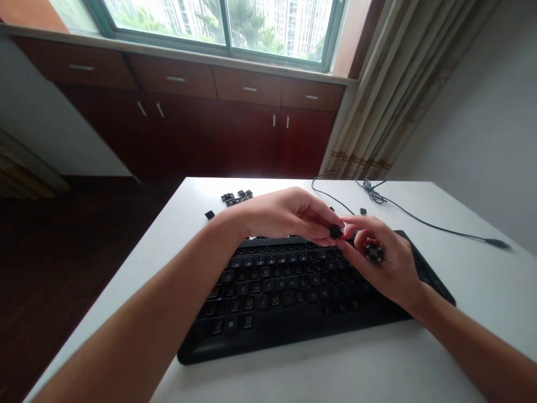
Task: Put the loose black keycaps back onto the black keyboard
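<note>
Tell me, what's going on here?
A person is working over a black keyboard on a white table. The left hand pinches a small black keycap in its fingers, and the right hand holds another small dark piece. More loose keycaps lie beyond the keyboard, near a black cable.

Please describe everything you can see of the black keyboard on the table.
A black plastic keyboard lies flat on the white table, turned at a slant, with a broad rounded front edge. Rows of dark keys carry pale legends. The right hand hides its right-side keys and the left hand hangs over its top row; neither contact is certain.
</note>
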`<state>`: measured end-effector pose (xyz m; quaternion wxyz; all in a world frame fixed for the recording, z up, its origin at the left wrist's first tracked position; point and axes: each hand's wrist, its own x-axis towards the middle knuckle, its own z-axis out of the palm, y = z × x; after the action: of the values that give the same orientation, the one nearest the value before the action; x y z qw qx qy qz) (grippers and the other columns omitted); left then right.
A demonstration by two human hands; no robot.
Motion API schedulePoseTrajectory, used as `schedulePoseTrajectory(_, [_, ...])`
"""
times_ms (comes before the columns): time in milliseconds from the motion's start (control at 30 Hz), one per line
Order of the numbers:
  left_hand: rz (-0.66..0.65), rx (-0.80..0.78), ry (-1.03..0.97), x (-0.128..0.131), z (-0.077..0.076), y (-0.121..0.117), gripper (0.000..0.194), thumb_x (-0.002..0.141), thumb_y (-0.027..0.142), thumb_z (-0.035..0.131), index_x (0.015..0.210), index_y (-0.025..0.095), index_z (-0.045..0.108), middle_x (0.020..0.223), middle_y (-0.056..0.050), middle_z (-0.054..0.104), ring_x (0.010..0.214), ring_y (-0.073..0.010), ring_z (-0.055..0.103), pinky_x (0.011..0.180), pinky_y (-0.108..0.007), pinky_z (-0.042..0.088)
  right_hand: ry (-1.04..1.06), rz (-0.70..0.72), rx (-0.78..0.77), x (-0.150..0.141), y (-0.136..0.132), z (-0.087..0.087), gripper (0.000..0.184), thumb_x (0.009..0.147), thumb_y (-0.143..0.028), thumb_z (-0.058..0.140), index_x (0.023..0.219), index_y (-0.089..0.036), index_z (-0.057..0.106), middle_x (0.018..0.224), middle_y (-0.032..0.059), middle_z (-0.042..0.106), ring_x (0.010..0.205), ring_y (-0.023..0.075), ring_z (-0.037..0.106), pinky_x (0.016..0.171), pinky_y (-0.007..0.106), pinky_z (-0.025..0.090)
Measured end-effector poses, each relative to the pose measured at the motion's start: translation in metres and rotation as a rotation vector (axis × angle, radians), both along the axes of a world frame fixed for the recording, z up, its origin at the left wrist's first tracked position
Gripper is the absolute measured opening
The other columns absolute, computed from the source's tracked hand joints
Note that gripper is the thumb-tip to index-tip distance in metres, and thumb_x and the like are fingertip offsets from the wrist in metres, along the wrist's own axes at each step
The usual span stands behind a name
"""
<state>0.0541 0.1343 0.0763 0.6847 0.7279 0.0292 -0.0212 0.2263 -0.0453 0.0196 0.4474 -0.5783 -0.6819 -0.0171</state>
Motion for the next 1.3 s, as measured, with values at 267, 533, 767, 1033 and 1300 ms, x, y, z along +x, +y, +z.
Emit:
schedulePoseTrajectory(267, [-0.008, 0.079, 0.007, -0.0026, 0.0002, 0.0015, 0.037, 0.083, 0.017, 0.073, 0.120, 0.018, 0.072, 0.112, -0.006, 0.076, 0.104, -0.0202, 0.071, 0.094, -0.030, 0.055, -0.070, 0.081, 0.053, -0.0004, -0.0002, 0.0013, 0.042, 0.086, -0.007, 0.069, 0.124, -0.025, 0.061, 0.098, 0.0012, 0.065, 0.067, 0.0095, 0.058, 0.062, 0.026, 0.053])
schedulePoseTrajectory(533, [-0.007, 0.087, 0.005, -0.0009, -0.0007, -0.0020, 0.029, 0.084, 0.024, 0.073, 0.113, 0.017, 0.073, 0.102, -0.005, 0.077, 0.096, -0.0181, 0.072, 0.085, -0.028, 0.056, -0.105, 0.103, 0.075, -0.0018, 0.0016, 0.0050, 0.041, 0.087, -0.007, 0.068, 0.123, -0.024, 0.062, 0.097, 0.0016, 0.064, 0.071, 0.0107, 0.061, 0.063, 0.025, 0.054])
schedulePoseTrajectory(767, [0.039, 0.184, -0.059, 0.0012, 0.0002, -0.0057, 0.033, 0.082, 0.030, 0.076, 0.111, 0.016, 0.072, 0.103, -0.007, 0.077, 0.099, -0.0219, 0.071, 0.086, -0.031, 0.055, -0.111, 0.109, 0.042, -0.0013, 0.0014, 0.0070, 0.044, 0.085, -0.010, 0.070, 0.125, -0.026, 0.062, 0.098, 0.0016, 0.064, 0.069, 0.0115, 0.061, 0.061, 0.026, 0.055])
schedulePoseTrajectory(1033, [-0.009, 0.119, 0.011, 0.0002, -0.0026, -0.0033, 0.031, 0.088, 0.032, 0.070, 0.115, 0.016, 0.071, 0.100, -0.006, 0.075, 0.095, -0.0187, 0.070, 0.085, -0.030, 0.055, -0.094, 0.100, 0.009, -0.0014, 0.0025, 0.0049, 0.038, 0.088, -0.010, 0.067, 0.122, -0.026, 0.063, 0.102, 0.0037, 0.065, 0.077, 0.0145, 0.065, 0.066, 0.029, 0.058])
schedulePoseTrajectory(1300, [0.002, 0.205, 0.039, -0.0002, -0.0058, 0.0010, 0.036, 0.089, 0.032, 0.070, 0.120, 0.015, 0.068, 0.107, -0.009, 0.074, 0.097, -0.0188, 0.071, 0.086, -0.030, 0.056, -0.110, 0.044, -0.011, 0.0021, 0.0030, 0.0081, 0.030, 0.091, -0.015, 0.065, 0.119, -0.025, 0.064, 0.103, 0.0039, 0.067, 0.073, 0.0137, 0.063, 0.065, 0.029, 0.054])
